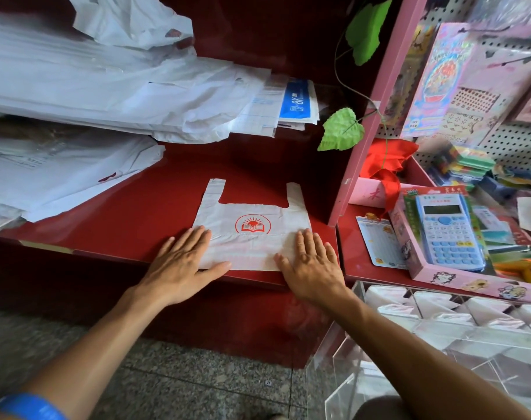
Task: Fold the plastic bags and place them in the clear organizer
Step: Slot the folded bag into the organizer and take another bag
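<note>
Bag (252,237) flat under both hands

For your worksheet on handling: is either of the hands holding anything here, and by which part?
Nothing is gripped. The left hand and right hand lie flat with straight fingers, pressing the near, folded-up end of the white plastic bag onto the red shelf.

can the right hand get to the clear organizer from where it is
Probably yes: the right hand lies flat on the bag, holding nothing, and the organizer sits just beside that forearm with nothing between.
</note>
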